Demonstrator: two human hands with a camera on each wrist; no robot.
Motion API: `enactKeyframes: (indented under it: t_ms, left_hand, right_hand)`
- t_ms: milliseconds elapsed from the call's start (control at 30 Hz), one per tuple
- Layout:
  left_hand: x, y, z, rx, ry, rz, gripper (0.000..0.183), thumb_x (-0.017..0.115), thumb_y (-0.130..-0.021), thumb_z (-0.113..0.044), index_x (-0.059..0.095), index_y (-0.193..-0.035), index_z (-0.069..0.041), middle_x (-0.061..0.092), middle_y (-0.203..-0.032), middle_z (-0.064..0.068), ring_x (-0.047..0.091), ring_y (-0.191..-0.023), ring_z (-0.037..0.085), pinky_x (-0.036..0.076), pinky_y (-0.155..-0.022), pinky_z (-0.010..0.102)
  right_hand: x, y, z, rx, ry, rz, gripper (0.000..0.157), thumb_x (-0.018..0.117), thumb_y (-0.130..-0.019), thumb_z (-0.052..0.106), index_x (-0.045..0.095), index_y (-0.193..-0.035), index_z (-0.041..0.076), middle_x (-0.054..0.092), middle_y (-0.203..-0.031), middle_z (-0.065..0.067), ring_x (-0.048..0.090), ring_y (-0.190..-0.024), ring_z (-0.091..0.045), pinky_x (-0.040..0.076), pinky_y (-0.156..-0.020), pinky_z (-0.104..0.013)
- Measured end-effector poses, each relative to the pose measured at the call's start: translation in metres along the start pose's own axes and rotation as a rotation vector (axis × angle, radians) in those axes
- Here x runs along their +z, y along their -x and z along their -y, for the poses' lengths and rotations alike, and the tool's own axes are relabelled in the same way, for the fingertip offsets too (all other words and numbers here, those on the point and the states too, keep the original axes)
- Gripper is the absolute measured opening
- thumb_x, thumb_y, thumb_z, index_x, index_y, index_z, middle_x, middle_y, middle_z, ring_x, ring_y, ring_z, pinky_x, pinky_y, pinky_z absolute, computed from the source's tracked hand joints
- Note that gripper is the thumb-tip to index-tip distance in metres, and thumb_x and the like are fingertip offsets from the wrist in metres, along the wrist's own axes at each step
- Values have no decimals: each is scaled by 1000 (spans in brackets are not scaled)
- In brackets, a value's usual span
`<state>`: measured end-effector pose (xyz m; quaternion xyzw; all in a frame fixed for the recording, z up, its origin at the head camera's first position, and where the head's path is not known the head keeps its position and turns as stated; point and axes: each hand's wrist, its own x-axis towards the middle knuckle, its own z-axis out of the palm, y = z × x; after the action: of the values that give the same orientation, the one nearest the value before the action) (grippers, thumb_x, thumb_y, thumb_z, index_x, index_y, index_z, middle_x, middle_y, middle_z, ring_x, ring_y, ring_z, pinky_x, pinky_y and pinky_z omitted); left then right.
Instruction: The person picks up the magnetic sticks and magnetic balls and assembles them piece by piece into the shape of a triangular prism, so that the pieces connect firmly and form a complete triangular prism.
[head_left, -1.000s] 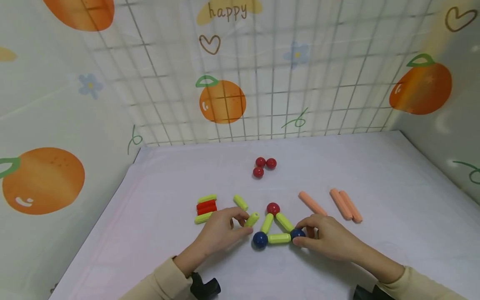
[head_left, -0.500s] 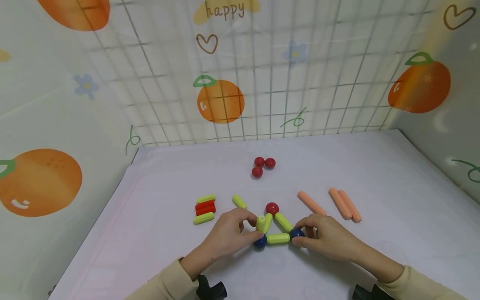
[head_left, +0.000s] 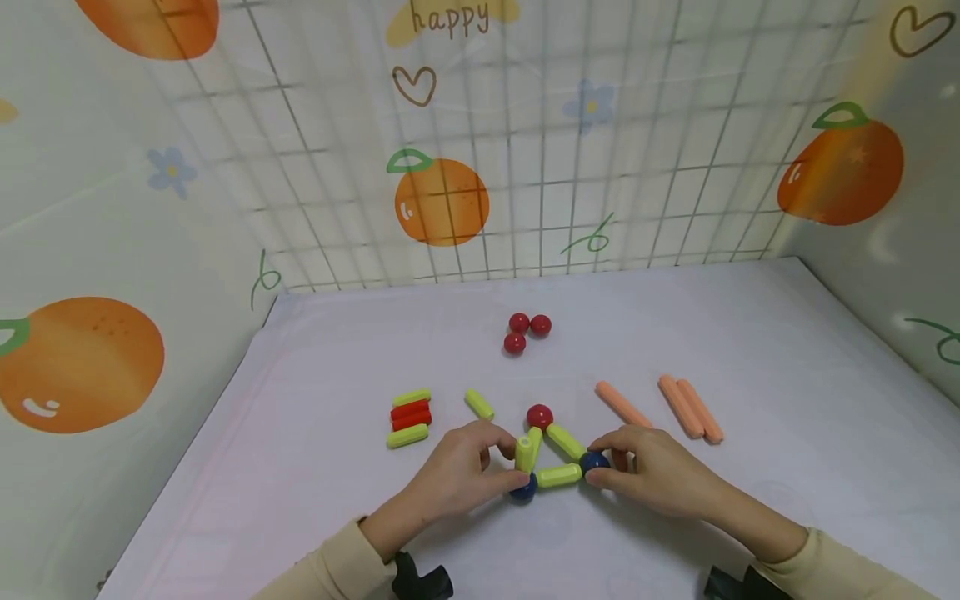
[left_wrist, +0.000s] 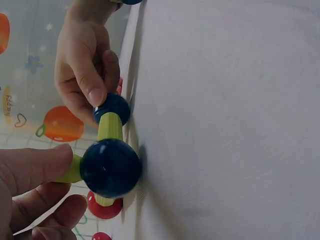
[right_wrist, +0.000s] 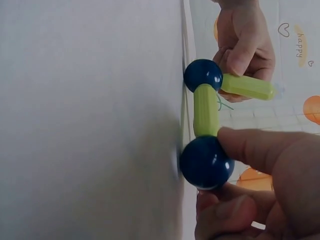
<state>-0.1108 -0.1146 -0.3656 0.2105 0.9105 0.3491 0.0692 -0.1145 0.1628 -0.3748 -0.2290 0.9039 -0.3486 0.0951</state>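
My left hand (head_left: pixel 468 471) pinches a yellow-green rod (right_wrist: pixel 250 87) that stands upright on the left blue ball (left_wrist: pixel 111 168). The right blue ball (right_wrist: pixel 207 162) is held between thumb and fingers of my right hand (head_left: pixel 660 475). Between the two balls lies another yellow-green rod (head_left: pixel 559 476), touching both. Two more such rods lead from the blue balls to a red ball (head_left: pixel 539 417) at the back, so a flat triangle lies on the table. In the head view, the left fingers partly cover the left blue ball.
Three red balls (head_left: pixel 515 343) sit together farther back. To the left lie red rods (head_left: pixel 411 414) between yellow-green ones, and a single yellow-green rod (head_left: pixel 479 404) lies nearby. Several orange rods (head_left: pixel 681 407) rest at the right on the white table (head_left: pixel 337 350).
My left hand has carried its rod rightward and set it upright against the left blue ball. The triangle has shifted slightly; my right hand keeps hold of its ball.
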Motion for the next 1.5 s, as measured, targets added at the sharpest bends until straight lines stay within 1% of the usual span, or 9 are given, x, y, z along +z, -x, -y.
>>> enactKeyframes:
  t_ms: [433, 633, 833, 1000, 1100, 1267, 1367, 1433, 1500]
  left_hand:
    - [5, 2, -2, 80, 7, 79, 25, 76, -86, -26, 70, -111, -24, 68, -96, -5, 55, -78, 10, 46, -68, 17]
    - [-1, -4, 5, -49, -264, -31, 41, 74, -88, -27, 65, -128, -21, 63, -110, 0, 58, -89, 10, 51, -72, 20]
    - [-9, -16, 16, -105, -443, -97, 50, 71, -89, -15, 58, -138, -14, 56, -113, 9, 52, -72, 11, 44, -57, 15]
    - [-15, -22, 23, -71, -529, -118, 41, 66, -90, -6, 62, -131, -10, 54, -106, 11, 52, -75, 17, 40, -54, 17]
    - [-16, -21, 26, -69, -536, -120, 34, 66, -90, -6, 64, -124, -10, 53, -104, 11, 52, -77, 18, 41, -56, 18]
    - [-18, -22, 26, -80, -563, -109, 23, 71, -88, -8, 64, -110, -10, 55, -101, 8, 52, -77, 18, 47, -61, 23]
    - [-20, -21, 27, -95, -597, -84, 20, 74, -85, -9, 66, -103, -10, 59, -96, 6, 56, -80, 19, 52, -66, 26]
    - [-22, -21, 26, -105, -608, -69, 20, 76, -84, -9, 67, -101, -10, 62, -94, 4, 59, -82, 19, 53, -69, 28]
    - [-23, -20, 26, -112, -605, -60, 20, 76, -83, -10, 68, -102, -10, 64, -93, 4, 61, -84, 19, 54, -71, 29]
  right_hand:
    - [-4, 1, -5, 64, 69, -50, 40, 66, -93, 33, 66, -124, 7, 56, -74, 8, 45, -60, -1, 38, -52, -19]
    - [-7, 3, -8, 51, 153, -92, 35, 66, -94, 26, 65, -124, 9, 56, -76, 8, 45, -65, -3, 37, -56, -20]
    - [-9, 2, -12, 37, 159, -73, 34, 63, -95, 18, 62, -128, 8, 64, -87, 6, 47, -72, -2, 41, -62, -20]
    - [-9, 2, -13, 26, 145, -100, 41, 61, -95, 8, 58, -136, 8, 69, -101, -4, 46, -69, -3, 39, -60, -20]
    - [-8, 2, -11, 68, 146, -136, 45, 61, -95, 10, 54, -140, 8, 68, -97, -6, 45, -64, -5, 38, -56, -20]
    - [-5, 2, -8, 162, 141, -176, 24, 64, -95, 21, 62, -112, 5, 59, -76, 0, 46, -61, -9, 38, -52, -21]
    - [-4, 0, -7, 157, 165, -184, 13, 65, -94, 23, 63, -93, 10, 53, -68, 4, 44, -60, -7, 36, -52, -21]
    - [-4, -1, -8, 135, 184, -191, 12, 65, -94, 21, 68, -91, 10, 53, -68, 6, 42, -60, -5, 34, -53, -20]
    - [-4, -2, -8, 114, 183, -191, 14, 64, -94, 17, 72, -102, 9, 56, -70, 5, 40, -58, -4, 34, -52, -20]
